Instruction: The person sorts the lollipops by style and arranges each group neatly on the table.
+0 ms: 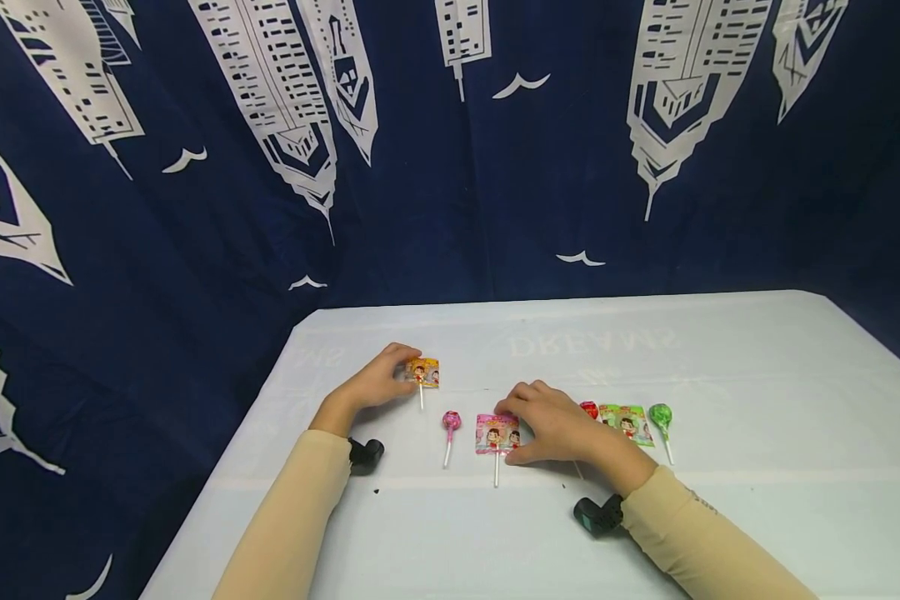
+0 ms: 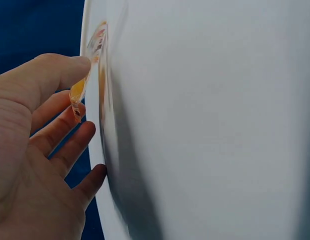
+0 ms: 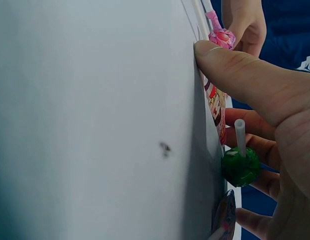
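Observation:
My left hand point(image 1: 378, 381) pinches a flat lollipop in an orange-yellow wrapper point(image 1: 429, 373) by its left side, its white stick pointing toward me. In the left wrist view the thumb and forefinger meet at this wrapper point(image 2: 77, 92), and the other fingers spread loosely. My right hand point(image 1: 558, 425) holds a flat lollipop in a pink wrapper point(image 1: 492, 435) between thumb and fingers at its right side, on the table. A round pink lollipop point(image 1: 452, 421) lies between the hands. Partly behind the right hand is a round red lollipop point(image 1: 589, 409).
Right of the right hand lie a flat green-wrapped lollipop point(image 1: 627, 423) and a round green lollipop point(image 1: 661, 415). The white-covered table point(image 1: 780, 467) extends around them. A dark blue curtain point(image 1: 480, 208) with white building prints hangs behind. Small dark specks dot the cloth.

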Demonstrator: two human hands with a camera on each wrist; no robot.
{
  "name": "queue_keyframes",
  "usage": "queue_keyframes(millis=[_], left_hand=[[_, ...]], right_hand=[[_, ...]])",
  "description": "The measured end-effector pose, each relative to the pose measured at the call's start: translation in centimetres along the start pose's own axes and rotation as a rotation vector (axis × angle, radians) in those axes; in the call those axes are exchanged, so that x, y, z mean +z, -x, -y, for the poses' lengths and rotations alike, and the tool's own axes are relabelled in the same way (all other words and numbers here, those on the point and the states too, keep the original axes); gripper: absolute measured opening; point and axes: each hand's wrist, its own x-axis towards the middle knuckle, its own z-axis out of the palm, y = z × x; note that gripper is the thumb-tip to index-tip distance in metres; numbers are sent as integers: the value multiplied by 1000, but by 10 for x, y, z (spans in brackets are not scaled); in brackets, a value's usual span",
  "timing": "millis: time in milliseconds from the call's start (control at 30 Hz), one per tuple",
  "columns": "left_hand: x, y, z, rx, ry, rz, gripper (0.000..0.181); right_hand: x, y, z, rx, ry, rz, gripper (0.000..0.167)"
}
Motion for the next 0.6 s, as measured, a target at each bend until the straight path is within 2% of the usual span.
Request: queue_keyframes(millis=[267,500,600], left_hand=[[1,-14,0,-50,-45,9,59],[2,-20,4,-139,-51,5,60],[4,-22,7,-157,-46,-5,61]], right_hand=[[0,1,1,11,-6,6,65],[-1,1,3,12,-12,4,64],[-1,1,2,8,-4,2,64]])
